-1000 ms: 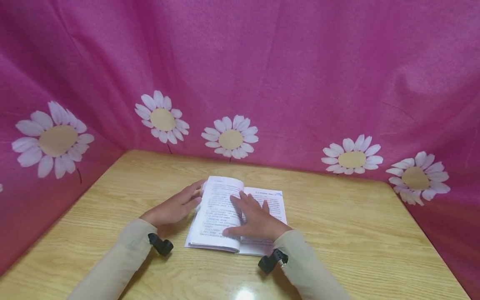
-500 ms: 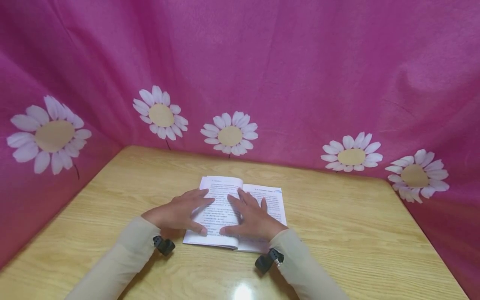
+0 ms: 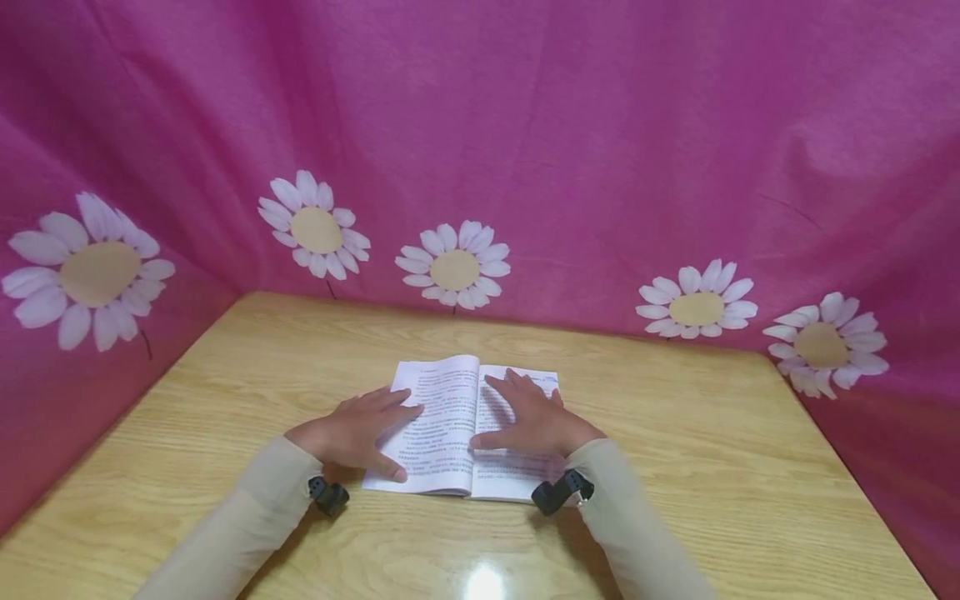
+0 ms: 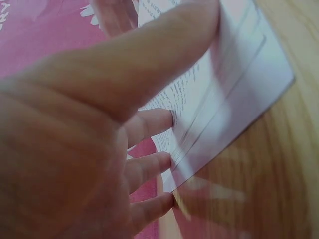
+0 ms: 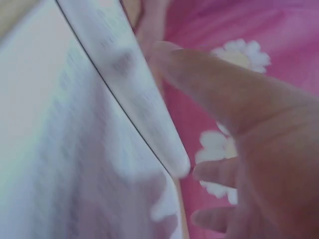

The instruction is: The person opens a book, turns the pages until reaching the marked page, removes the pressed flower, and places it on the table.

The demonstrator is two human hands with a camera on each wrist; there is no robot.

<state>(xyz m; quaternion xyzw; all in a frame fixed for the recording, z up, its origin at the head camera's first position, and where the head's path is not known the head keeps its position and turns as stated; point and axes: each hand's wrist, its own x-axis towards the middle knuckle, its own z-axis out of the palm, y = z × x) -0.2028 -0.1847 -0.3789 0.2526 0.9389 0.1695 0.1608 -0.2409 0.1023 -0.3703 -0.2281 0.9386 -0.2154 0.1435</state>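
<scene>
An open book (image 3: 442,429) with printed pages lies on the wooden table. My left hand (image 3: 352,433) is spread at the left page's outer edge, thumb and fingers over the page. Up close in the left wrist view, the thumb (image 4: 144,55) extends over the page and the fingertips (image 4: 162,162) lie near its edge. Above the right page is my right hand (image 3: 536,421), fingers spread and thumb toward the spine. The right wrist view shows this hand's thumb (image 5: 209,79) apart from the blurred page (image 5: 99,149). Whether either hand presses the paper, I cannot tell.
A pink curtain (image 3: 570,167) printed with white daisies hangs behind the table (image 3: 675,467) and along its sides. Each wrist wears a black strap-mounted device, the left one (image 3: 328,497) and the right one (image 3: 558,493).
My left hand has come over the left page, which now lies flatter. The right hand has moved right, from the spine and left page to over the right page.
</scene>
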